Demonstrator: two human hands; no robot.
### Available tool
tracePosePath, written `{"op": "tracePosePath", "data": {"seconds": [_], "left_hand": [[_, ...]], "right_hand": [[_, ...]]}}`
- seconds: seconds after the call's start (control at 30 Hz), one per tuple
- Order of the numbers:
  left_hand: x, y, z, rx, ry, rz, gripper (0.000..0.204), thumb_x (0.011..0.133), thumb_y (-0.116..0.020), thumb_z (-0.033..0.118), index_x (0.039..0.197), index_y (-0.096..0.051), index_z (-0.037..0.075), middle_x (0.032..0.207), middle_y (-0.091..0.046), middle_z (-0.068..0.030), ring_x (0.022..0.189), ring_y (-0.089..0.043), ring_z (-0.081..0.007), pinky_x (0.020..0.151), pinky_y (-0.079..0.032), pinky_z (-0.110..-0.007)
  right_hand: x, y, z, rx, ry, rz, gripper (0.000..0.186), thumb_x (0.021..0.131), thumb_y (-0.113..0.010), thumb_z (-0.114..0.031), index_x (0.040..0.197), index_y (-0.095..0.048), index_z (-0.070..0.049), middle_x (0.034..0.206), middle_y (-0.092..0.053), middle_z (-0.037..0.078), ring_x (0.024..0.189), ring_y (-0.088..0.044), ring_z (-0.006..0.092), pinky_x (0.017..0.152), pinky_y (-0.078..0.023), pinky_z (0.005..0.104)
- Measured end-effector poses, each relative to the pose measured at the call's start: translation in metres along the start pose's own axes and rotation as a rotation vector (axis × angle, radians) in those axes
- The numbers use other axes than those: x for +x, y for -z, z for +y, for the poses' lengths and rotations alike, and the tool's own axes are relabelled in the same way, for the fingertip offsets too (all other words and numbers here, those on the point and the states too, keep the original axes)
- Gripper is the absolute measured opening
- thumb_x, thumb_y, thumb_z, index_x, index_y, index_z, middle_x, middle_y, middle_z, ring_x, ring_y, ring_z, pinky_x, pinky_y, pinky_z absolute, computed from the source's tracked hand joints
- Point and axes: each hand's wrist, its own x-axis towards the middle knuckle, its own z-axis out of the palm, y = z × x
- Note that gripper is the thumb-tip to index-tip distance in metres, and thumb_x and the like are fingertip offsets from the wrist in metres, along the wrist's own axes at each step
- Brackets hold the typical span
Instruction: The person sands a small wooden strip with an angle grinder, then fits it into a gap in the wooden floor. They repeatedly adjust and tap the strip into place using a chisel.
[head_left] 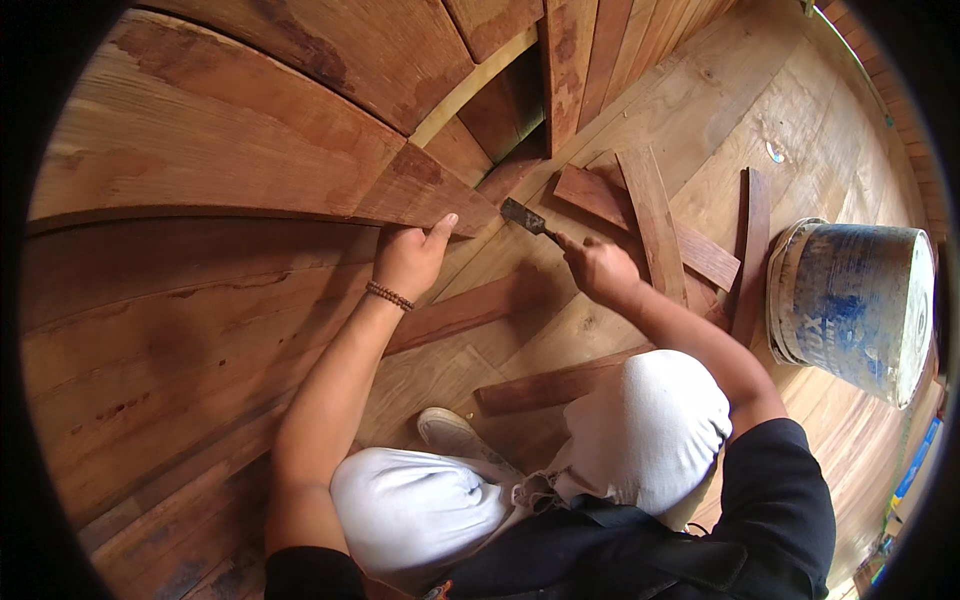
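My left hand, with a bead bracelet at the wrist, grips the lower edge of a short, tapered wooden board. The thumb lies along its face; the other fingers are mostly hidden behind it. This board meets the end of a longer curved plank. My right hand is closed round the handle of a tool with a flat, dark rectangular head. The head is close to the board's pointed right end; whether they touch I cannot tell.
Loose wooden strips lie crossed on the plank floor beyond my right hand. Another strip lies by my knee. To the right, a blue and white bucket rests on the floor. Upper left, a gap shows between curved planks.
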Motion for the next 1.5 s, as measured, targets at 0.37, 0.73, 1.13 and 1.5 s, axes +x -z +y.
{"op": "tracePosePath", "data": {"seconds": [0.37, 0.73, 1.13, 1.5], "left_hand": [[-0.003, -0.003, -0.002, -0.137, -0.149, 0.052, 0.031, 0.103, -0.070, 0.027, 0.112, -0.076, -0.002, 0.109, -0.078, -0.0201, 0.103, -0.073, -0.0375, 0.091, -0.055, -0.045], [-0.001, -0.004, -0.004, -0.073, -0.201, 0.096, 0.035, 0.102, -0.071, 0.032, 0.106, -0.077, -0.002, 0.102, -0.079, -0.0190, 0.097, -0.075, -0.0359, 0.087, -0.057, -0.043], [0.003, 0.002, -0.006, -0.045, 0.013, -0.041, 0.060, 0.106, -0.065, 0.050, 0.092, -0.075, -0.007, 0.080, -0.075, -0.0157, 0.079, -0.069, -0.0194, 0.081, -0.054, -0.037], [0.004, 0.000, -0.011, -0.039, -0.133, 0.032, 0.061, 0.105, -0.064, 0.053, 0.094, -0.077, -0.005, 0.088, -0.078, -0.0169, 0.085, -0.073, -0.0234, 0.083, -0.054, -0.036]], "right_hand": [[0.039, 0.085, -0.054, -0.080, -0.050, -0.210, 0.028, 0.098, -0.051, -0.011, 0.111, -0.077, -0.007, 0.103, -0.077, 0.023, 0.097, -0.076, 0.0412, 0.083, -0.063, 0.0505], [0.000, 0.003, -0.002, 0.029, -0.071, -0.074, 0.049, 0.107, -0.049, -0.024, 0.156, -0.053, -0.029, 0.104, -0.072, 0.021, 0.088, -0.075, 0.0421, 0.077, -0.061, 0.0523], [0.026, 0.046, -0.039, -0.102, -0.023, -0.131, 0.030, 0.105, -0.052, -0.020, 0.126, -0.073, -0.013, 0.101, -0.077, 0.022, 0.093, -0.077, 0.0404, 0.077, -0.063, 0.0512], [-0.001, -0.005, -0.011, 0.004, -0.083, -0.036, 0.047, 0.109, -0.046, -0.027, 0.156, -0.052, -0.026, 0.101, -0.070, 0.026, 0.087, -0.074, 0.0448, 0.074, -0.061, 0.0538]]}}
